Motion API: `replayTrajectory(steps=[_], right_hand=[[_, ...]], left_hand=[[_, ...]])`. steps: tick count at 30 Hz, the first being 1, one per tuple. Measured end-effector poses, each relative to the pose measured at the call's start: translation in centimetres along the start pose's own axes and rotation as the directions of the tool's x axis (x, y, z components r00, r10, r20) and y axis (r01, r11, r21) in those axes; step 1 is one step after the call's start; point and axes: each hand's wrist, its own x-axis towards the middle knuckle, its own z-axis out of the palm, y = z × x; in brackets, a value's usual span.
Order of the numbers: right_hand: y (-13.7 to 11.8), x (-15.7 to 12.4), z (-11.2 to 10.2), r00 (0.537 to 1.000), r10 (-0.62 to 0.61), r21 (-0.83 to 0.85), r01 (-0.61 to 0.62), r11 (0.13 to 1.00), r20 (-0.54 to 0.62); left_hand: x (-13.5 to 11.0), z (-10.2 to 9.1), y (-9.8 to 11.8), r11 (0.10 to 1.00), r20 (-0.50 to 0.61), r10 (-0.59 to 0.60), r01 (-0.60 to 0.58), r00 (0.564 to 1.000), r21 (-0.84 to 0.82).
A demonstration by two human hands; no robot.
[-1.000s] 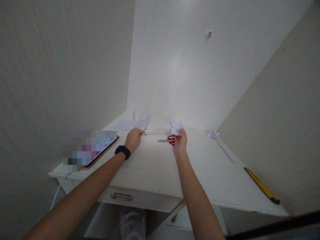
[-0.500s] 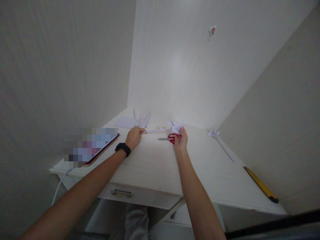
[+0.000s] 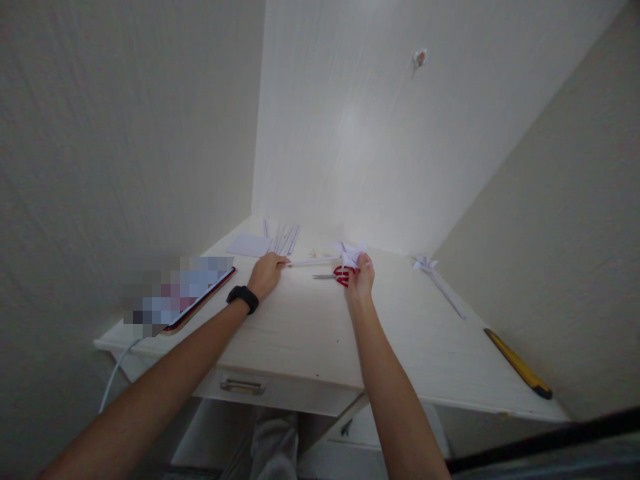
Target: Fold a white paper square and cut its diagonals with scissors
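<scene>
Pinching the end of a white stick (image 3: 313, 263) between thumb and fingers, the left hand (image 3: 266, 272) faces the right hand (image 3: 361, 279), whose fingertips close on the edge of a paper pinwheel (image 3: 349, 255) at the stick's other end. The pinwheel is over the desk (image 3: 300, 327), just beyond red-handled scissors (image 3: 338, 275); a second pinwheel (image 3: 425, 264) lies well apart, to the right.

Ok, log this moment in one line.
left hand: pinching white stick | right hand: holding white pinwheel at stick's other end | red-handled scissors: partly hidden by right hand | second pinwheel: lying at right
</scene>
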Motion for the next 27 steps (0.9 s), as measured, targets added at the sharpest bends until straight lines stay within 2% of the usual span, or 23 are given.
replayTrajectory(steps=[6,9,13,17,27], right_hand=[[0.2,0.3,0.0,1.0,0.019,-0.043,-0.018,0.999,0.014],[0.1,-0.1,0.2,0.992,0.1,-0.104,-0.093,0.99,0.071],[-0.2,-1.0,0.9,0.944,0.281,-0.208,-0.244,0.947,0.175],[-0.4,-1.7,1.5,0.914,0.327,-0.26,-0.264,0.929,0.24],[-1.0,-2.1,2.0,0.915,0.363,-0.143,-0.342,0.929,0.176]], left_hand=[[0.2,-0.1,0.1,1.0,-0.069,0.016,-0.017,0.997,-0.021],[0.2,-0.4,0.3,1.0,-0.117,0.006,-0.008,0.993,-0.014],[0.3,-0.6,0.5,1.0,-0.15,-0.023,0.02,0.988,-0.022],[0.2,-0.6,0.7,0.999,-0.123,-0.003,-0.002,0.992,-0.042],[0.2,-0.7,0.9,0.999,-0.1,0.001,-0.004,0.995,-0.037]])
